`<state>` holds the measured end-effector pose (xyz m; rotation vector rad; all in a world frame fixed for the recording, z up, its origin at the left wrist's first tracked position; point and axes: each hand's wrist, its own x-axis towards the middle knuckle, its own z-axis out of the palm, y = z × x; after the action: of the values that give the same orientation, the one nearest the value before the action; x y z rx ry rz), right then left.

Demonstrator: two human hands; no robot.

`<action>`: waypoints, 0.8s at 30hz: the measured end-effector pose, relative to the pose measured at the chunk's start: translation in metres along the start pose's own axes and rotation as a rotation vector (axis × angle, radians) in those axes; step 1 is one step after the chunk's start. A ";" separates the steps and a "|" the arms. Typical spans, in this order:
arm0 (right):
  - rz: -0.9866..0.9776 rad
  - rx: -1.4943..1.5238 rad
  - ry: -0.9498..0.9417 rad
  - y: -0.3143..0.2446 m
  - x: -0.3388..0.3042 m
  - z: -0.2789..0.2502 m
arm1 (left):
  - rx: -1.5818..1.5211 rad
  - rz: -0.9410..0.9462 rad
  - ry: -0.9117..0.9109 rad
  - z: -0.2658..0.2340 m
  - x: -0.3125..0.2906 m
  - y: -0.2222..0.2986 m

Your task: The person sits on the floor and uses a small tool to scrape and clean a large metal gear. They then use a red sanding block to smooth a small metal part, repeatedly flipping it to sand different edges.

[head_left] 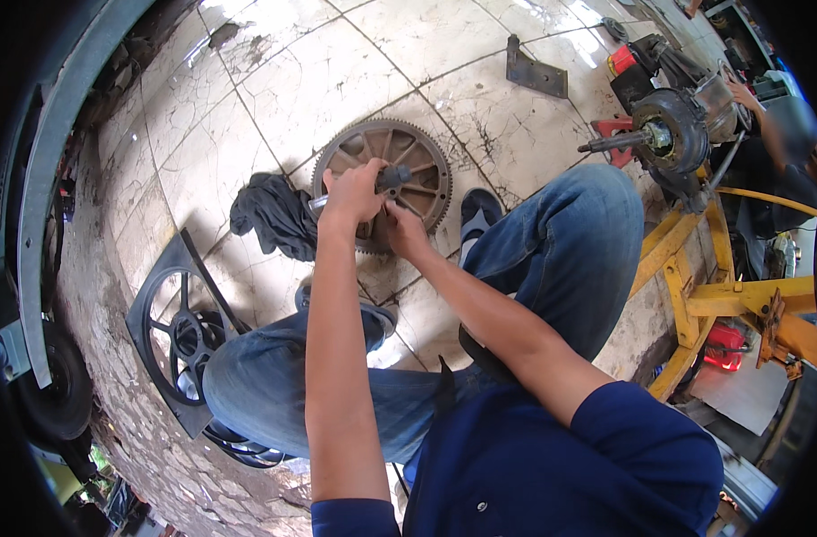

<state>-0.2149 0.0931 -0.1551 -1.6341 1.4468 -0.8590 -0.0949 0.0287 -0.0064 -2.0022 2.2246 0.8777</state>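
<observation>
My left hand (358,191) is closed around a dark tool (393,177), above a toothed metal wheel (437,170), which lies flat on the tiled floor (288,76) before me. My right hand (406,233) is just beside the tool, its fingers curled; I cannot tell if it grips something. Any marking on the tool is too small for reading. My left arm reaches almost straight, my right one slants inward.
</observation>
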 end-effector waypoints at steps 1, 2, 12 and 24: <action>0.061 -0.021 -0.022 -0.013 0.006 -0.003 | -0.001 -0.004 0.010 0.000 -0.001 -0.003; 0.122 -0.043 -0.044 -0.024 0.008 -0.004 | -0.002 -0.008 0.019 0.001 -0.004 -0.005; -0.045 0.031 0.009 -0.020 0.007 -0.005 | -0.011 -0.001 0.038 0.001 -0.002 -0.002; -0.152 0.095 0.218 -0.033 0.011 -0.001 | 0.003 0.004 0.012 0.000 0.004 -0.001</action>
<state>-0.1984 0.0835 -0.1254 -1.6348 1.4157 -1.2056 -0.0943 0.0255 -0.0085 -2.0082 2.2356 0.8645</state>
